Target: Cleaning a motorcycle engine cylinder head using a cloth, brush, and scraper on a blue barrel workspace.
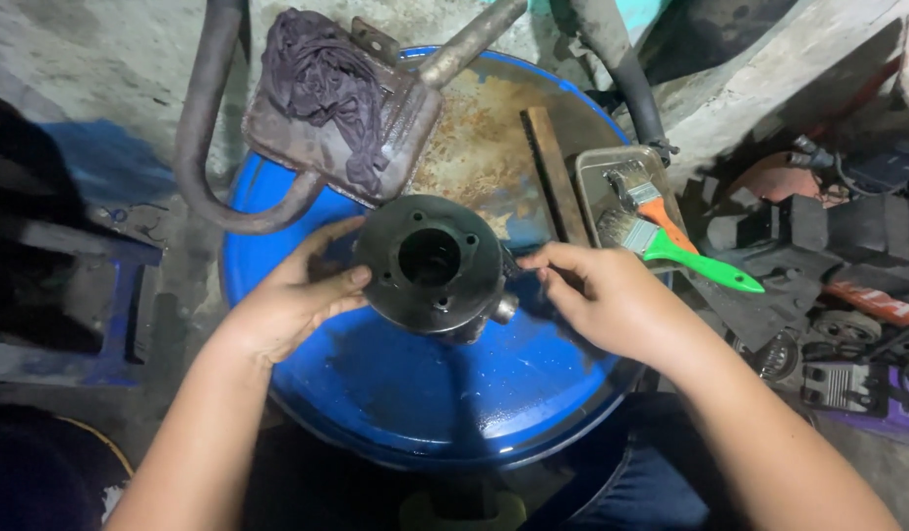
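Observation:
A dark round metal engine cylinder with a central bore and several bolt holes stands on the top of a blue drum. My left hand grips its left side, thumb on the rim. At the cylinder's right side, my right hand has its fingertips on a small part; what they pinch is hidden.
A rusty exhaust muffler with a dark rag on it lies at the drum's far edge. A metal tray holds an orange-handled brush and a green-handled brush. A wooden strip lies beside it. Engine parts clutter the floor at right.

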